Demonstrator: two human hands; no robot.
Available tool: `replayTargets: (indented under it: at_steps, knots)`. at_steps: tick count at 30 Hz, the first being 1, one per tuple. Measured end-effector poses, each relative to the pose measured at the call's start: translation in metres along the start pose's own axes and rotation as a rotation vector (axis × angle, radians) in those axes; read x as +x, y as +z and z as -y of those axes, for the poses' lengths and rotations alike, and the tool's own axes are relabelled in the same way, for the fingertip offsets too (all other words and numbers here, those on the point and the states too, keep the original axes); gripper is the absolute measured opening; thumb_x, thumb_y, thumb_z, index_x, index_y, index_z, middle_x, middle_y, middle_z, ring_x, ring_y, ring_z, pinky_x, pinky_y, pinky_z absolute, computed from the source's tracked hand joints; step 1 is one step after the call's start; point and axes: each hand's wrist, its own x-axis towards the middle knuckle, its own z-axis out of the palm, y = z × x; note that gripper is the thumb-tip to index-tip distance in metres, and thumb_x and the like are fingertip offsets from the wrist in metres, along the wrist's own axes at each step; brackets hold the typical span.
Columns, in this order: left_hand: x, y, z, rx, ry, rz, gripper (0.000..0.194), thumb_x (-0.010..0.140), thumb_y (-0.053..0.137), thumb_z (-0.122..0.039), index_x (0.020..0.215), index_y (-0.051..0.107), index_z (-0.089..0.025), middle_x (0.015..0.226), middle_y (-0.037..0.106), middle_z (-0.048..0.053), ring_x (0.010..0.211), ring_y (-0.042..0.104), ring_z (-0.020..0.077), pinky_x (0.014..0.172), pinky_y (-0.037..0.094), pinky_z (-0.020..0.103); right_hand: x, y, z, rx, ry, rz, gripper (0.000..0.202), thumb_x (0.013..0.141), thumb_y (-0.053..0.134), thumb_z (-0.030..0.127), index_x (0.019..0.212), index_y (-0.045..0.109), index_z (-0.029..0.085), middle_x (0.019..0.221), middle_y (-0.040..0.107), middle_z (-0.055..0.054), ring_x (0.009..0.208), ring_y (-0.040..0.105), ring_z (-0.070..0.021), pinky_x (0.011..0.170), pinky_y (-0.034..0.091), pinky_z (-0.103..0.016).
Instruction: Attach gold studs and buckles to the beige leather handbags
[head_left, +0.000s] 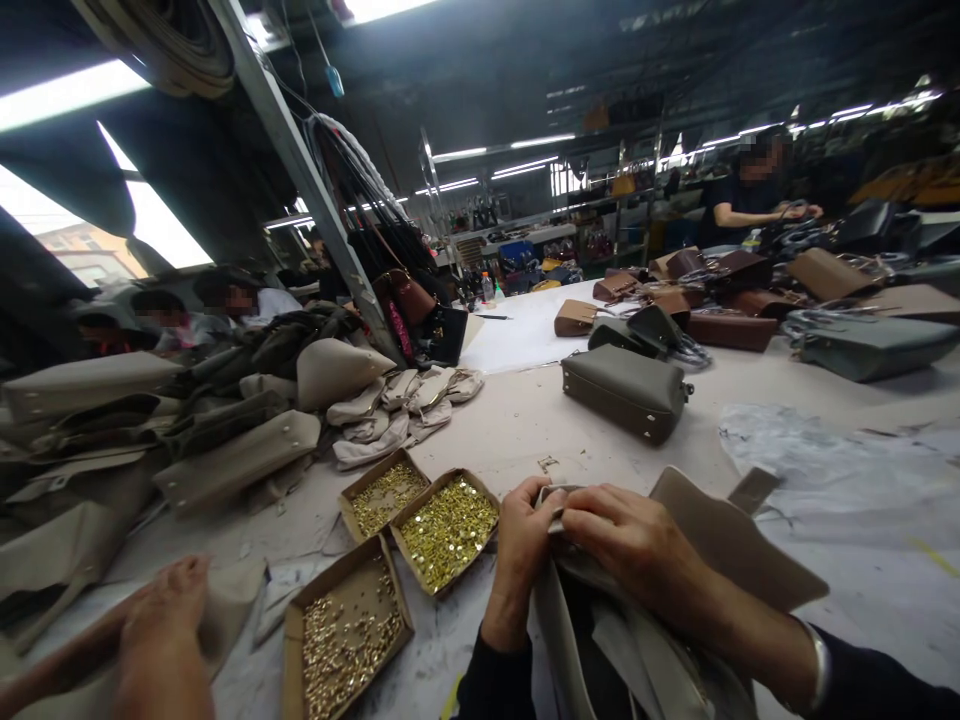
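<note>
A beige bag [566, 640] stands open at the lower centre, its flap [739, 540] spread out to the right. My left hand [521, 545] pinches the bag's top edge from the left. Close against it, my right hand [637, 550] grips the same edge, fingers bent over the fabric. The two hands nearly touch, and whatever small part lies between the fingertips is hidden. Left of my hands sit a cardboard tray of gold pieces [490, 500], a smaller tray [347, 510] behind it and a larger tray [294, 640] in front.
Another person's hands [169, 610] rest on beige material at the lower left. Beige and dark bags [240, 455] are piled at left. A dark grey-green bag [626, 385] lies ahead, clear plastic [795, 460] at right. A person [750, 195] works behind more bags.
</note>
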Motion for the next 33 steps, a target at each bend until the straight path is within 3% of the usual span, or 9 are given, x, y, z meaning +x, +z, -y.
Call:
replayTargets:
  at_steps: [4,6,9,11,17,23,33]
  knots:
    - [-0.006,0.001,0.008,-0.077,0.028,-0.063,0.028,0.08,0.068,-0.024,0.107,0.063,-0.019,0.099,0.069,0.003,0.077,0.064,0.0158,0.072,0.049,0.026,-0.01,0.005,-0.006,-0.036,-0.025,0.009,0.022,0.108,0.044,0.015,0.1,0.064,0.018,0.113,0.069,-0.009,0.102,0.067,-0.0248,0.083,0.058,-0.037]
    - [-0.011,0.002,0.011,-0.116,0.122,-0.074,0.033,0.084,0.065,-0.019,0.116,0.06,-0.022,0.111,0.068,0.004,0.081,0.066,0.0148,0.076,0.052,0.026,-0.017,0.006,-0.011,-0.041,0.028,0.037,0.023,0.109,0.045,0.018,0.095,0.064,0.018,0.109,0.069,-0.009,0.098,0.068,-0.0245,0.079,0.059,-0.037]
    - [-0.016,0.003,0.013,-0.097,0.334,-0.021,0.023,0.091,0.061,-0.017,0.111,0.071,-0.023,0.121,0.067,0.006,0.11,0.065,0.0203,0.098,0.05,0.032,-0.026,0.008,-0.019,-0.044,0.097,0.061,0.025,0.109,0.045,0.02,0.094,0.065,0.019,0.106,0.07,-0.008,0.092,0.07,-0.0228,0.076,0.06,-0.035]
    - [-0.018,0.002,0.013,-0.091,0.39,0.041,0.022,0.093,0.059,-0.016,0.105,0.076,-0.023,0.123,0.067,0.007,0.121,0.061,0.0223,0.105,0.047,0.033,-0.029,0.009,-0.023,-0.042,0.105,0.057,0.024,0.109,0.045,0.019,0.096,0.066,0.019,0.107,0.07,-0.008,0.095,0.071,-0.0225,0.079,0.061,-0.035]
    - [-0.017,-0.003,0.016,-0.119,0.328,0.123,0.025,0.088,0.063,-0.012,0.108,0.075,-0.021,0.107,0.073,0.004,0.103,0.067,0.0195,0.095,0.051,0.031,-0.031,0.006,-0.028,-0.071,0.015,0.008,0.021,0.109,0.047,0.017,0.11,0.067,0.018,0.11,0.073,-0.01,0.094,0.073,-0.0217,0.079,0.063,-0.033]
    - [-0.017,-0.006,0.015,-0.165,0.263,0.116,0.01,0.086,0.073,-0.019,0.095,0.074,-0.018,0.093,0.072,0.004,0.089,0.065,0.0183,0.083,0.05,0.028,-0.032,0.0,-0.024,-0.097,-0.086,-0.064,0.017,0.105,0.054,0.011,0.108,0.07,0.017,0.107,0.075,-0.011,0.088,0.075,-0.0199,0.076,0.063,-0.03]
    - [-0.015,-0.011,0.008,-0.218,0.245,0.162,0.019,0.08,0.08,-0.018,0.099,0.08,-0.02,0.102,0.073,0.006,0.098,0.067,0.0212,0.09,0.051,0.03,-0.048,-0.004,-0.02,-0.118,-0.173,-0.037,0.029,0.101,0.055,0.005,0.122,0.07,0.017,0.115,0.077,-0.011,0.104,0.076,-0.0227,0.088,0.065,-0.034]
